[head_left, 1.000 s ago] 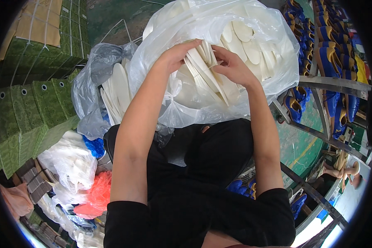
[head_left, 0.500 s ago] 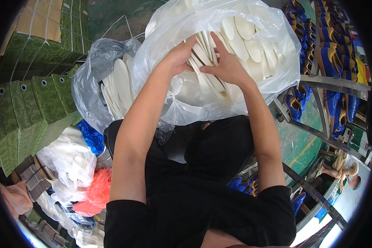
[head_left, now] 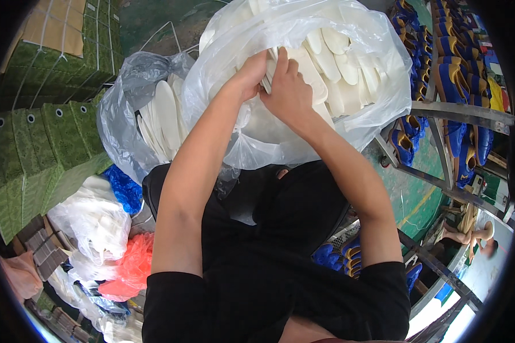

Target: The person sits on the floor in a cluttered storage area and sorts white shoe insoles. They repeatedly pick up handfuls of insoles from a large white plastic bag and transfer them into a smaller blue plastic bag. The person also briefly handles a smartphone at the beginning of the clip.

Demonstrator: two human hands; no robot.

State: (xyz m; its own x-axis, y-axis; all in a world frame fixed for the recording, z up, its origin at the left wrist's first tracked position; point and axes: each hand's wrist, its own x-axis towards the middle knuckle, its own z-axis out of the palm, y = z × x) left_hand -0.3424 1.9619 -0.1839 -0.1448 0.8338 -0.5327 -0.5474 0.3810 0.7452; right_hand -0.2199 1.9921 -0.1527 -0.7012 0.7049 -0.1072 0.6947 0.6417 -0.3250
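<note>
At the mouth of the large, translucent plastic bag (head_left: 254, 151), our left hand (head_left: 250, 75) and right hand (head_left: 290, 96) pinch a thin stack of flat white pieces (head_left: 271, 64) between them; blue shoes with tan linings (head_left: 455, 86) sit right of the bag.

- Site: footwear workshop, judging by stock.
- Landmark: clear bag (head_left: 254, 151), full of pale sole-shaped pieces (head_left: 329, 64).
- Right of bag: metal rack (head_left: 463, 112), rows of blue shoes (head_left: 453, 86).
- Left of bag: stacked green boxes (head_left: 34, 166).
</note>
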